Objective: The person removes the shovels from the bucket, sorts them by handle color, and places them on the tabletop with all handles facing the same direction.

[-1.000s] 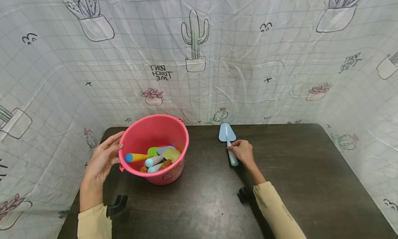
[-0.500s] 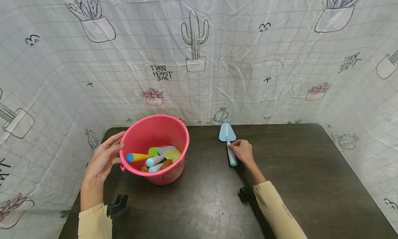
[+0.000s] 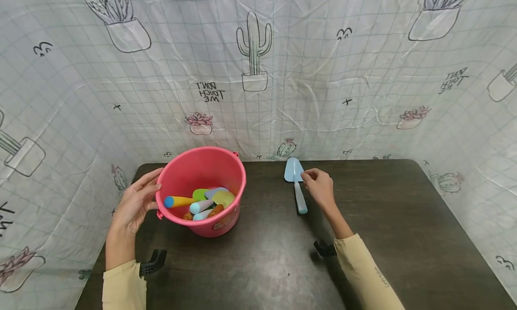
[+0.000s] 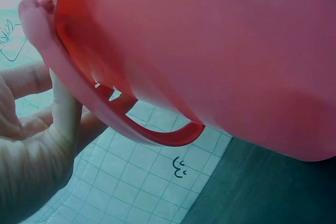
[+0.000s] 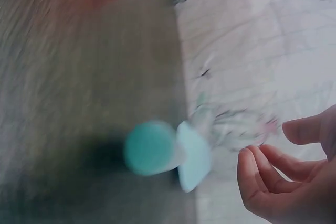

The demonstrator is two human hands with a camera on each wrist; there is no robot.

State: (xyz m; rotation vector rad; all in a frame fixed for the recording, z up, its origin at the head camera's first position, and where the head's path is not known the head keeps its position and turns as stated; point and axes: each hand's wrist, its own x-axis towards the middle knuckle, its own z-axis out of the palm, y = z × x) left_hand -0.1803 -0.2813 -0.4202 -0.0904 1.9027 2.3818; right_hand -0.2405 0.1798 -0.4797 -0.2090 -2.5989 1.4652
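A pink bucket (image 3: pixel 210 227) stands tilted toward me on the left part of the table, with several toy sand tools inside. My left hand (image 3: pixel 135 202) grips its left rim, thumb in front and fingers behind. In the left wrist view the bucket's handle (image 4: pixel 105 111) hangs by the thumb. A toy trowel (image 3: pixel 300 197) lies on the table at the back, light blue blade toward the wall, pale handle toward me. Just right of it hovers my right hand (image 3: pixel 321 189), its fingers loosely bent and holding nothing. The right wrist view shows a gap between thumb and fingers (image 5: pixel 249 174).
The dark table (image 3: pixel 258 274) reaches back to a white patterned cloth (image 3: pixel 323 76), which also hangs along both sides. Inside the bucket, a yellow handle with a blue end (image 3: pixel 177 202) lies near the rim among the other tools.
My right hand has let go of the trowel's handle and moved slightly up and right. The trowel stays on the table. The left hand and bucket have hardly moved.
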